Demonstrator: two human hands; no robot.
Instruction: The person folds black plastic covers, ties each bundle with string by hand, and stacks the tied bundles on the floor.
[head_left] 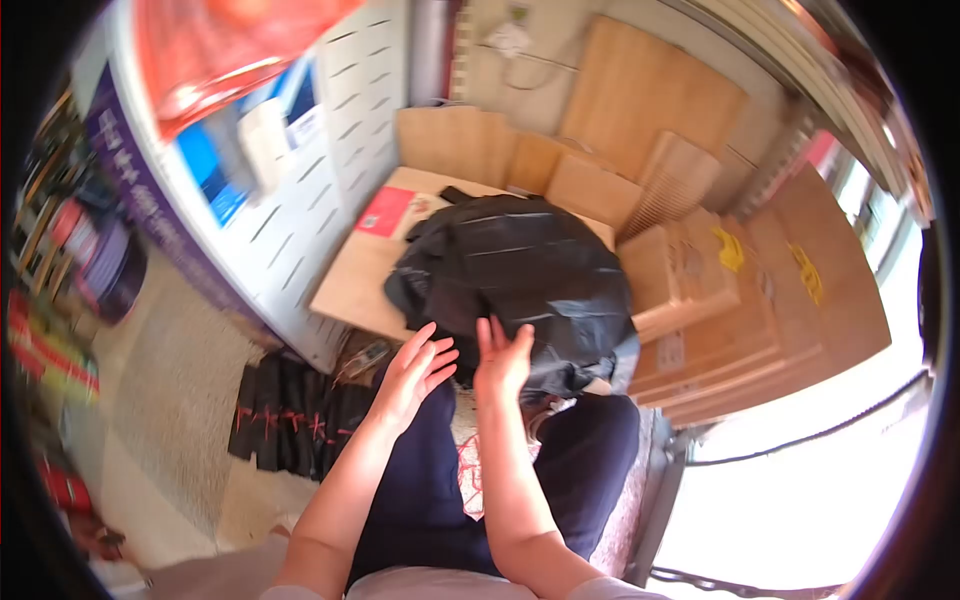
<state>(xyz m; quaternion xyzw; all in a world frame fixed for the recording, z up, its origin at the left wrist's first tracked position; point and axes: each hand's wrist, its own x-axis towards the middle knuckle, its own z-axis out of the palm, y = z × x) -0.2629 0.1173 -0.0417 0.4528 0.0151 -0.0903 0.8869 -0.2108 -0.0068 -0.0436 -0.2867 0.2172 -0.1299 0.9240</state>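
Note:
A large crumpled black plastic bag (530, 265) lies heaped on a low wooden table (350, 290) in front of my knees. My left hand (412, 380) is held just short of the bag's near edge, its fingers spread and nothing in them. Beside it, my right hand (503, 360) is raised at the front of the bag, thumb and fingers apart; whether the fingertips touch the plastic I cannot tell. On the floor to the left lie several folded black bags (285, 415) with red markings. Something white with red lines (470, 475) shows between my legs.
Wooden boards (650, 85) lean against the back wall. Stacked brown boards or boxes (770, 290) with yellow ties stand at the right. A white slotted panel (290, 220) rises at the left, with an orange-red plastic bag (220, 60) above. A red card (385, 211) lies on the table.

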